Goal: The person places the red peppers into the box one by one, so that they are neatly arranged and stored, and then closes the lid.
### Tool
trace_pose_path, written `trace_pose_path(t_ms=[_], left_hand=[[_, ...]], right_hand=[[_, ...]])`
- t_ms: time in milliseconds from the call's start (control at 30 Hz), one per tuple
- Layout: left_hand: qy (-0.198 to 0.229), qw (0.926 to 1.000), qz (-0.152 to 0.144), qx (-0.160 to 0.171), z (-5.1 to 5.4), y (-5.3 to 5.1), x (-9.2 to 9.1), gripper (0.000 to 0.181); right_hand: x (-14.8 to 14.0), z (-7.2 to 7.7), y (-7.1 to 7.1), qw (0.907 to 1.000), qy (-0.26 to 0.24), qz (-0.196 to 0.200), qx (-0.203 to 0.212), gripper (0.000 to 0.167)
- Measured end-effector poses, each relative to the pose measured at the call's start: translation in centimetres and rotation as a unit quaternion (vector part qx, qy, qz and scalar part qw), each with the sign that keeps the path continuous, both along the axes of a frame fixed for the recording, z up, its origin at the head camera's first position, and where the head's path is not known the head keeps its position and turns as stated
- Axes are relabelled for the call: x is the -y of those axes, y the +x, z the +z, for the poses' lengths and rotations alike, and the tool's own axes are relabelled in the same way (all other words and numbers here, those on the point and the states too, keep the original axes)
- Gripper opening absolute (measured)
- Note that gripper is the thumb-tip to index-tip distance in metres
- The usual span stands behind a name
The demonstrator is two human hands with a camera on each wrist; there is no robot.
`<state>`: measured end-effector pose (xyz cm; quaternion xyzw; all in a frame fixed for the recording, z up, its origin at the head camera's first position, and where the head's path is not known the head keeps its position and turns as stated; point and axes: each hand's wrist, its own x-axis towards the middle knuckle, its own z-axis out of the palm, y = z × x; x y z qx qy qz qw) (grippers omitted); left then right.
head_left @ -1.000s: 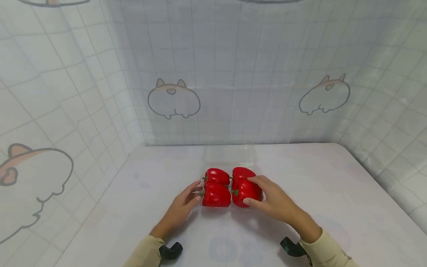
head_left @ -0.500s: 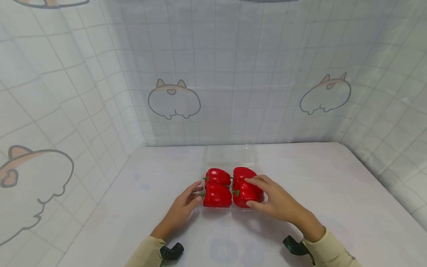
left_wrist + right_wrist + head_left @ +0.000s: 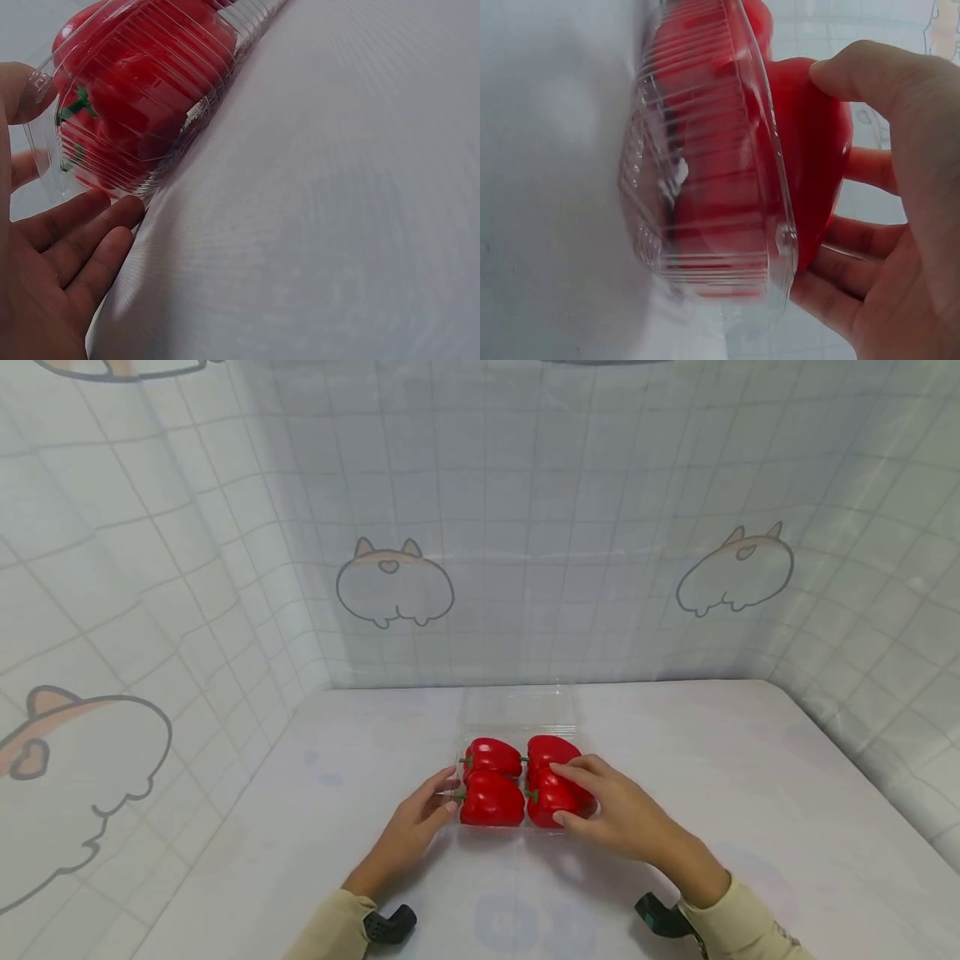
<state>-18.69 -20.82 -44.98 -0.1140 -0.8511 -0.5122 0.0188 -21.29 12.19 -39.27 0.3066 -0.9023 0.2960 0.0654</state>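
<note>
A clear plastic clamshell box [image 3: 517, 708], its lid folded back flat, holds several red bell peppers in two rows. My right hand [image 3: 618, 810] grips the front right pepper [image 3: 547, 800] from its right side. In the right wrist view that pepper [image 3: 810, 142] bulges above the box rim [image 3: 782, 225], with the thumb on one side and the fingers on the other. At the box's left wall rests my left hand [image 3: 408, 831], fingers nearly straight. The left wrist view has its thumb [image 3: 26, 94] touching the rim's corner and other fingertips at the box's lower side.
A white cloth covers the table [image 3: 360, 735]. Grid-patterned curtains [image 3: 562, 527] with cartoon animal drawings surround it at the back and both sides. Each wrist carries a small black device [image 3: 390, 925], close above the table near its front.
My right index fingertip lies slightly farther left across the front right pepper. The left hand and the box stay where they were; the head view shifts a little.
</note>
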Motion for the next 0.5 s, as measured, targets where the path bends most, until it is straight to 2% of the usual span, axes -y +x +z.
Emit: trace_pose_path(t_ms=[167, 500], left_hand=[[-0.002, 1.0, 0.001, 0.0, 0.01, -0.04, 0.02, 0.06], [-0.011, 0.9999, -0.007, -0.007, -0.06, -0.08, 0.0, 0.058]], right_hand=[[0.34, -0.05, 0.26, 0.9996, 0.013, 0.005, -0.026, 0.066], [0.92, -0.43, 0.46, 0.9941, 0.081, -0.003, -0.072, 0.073]])
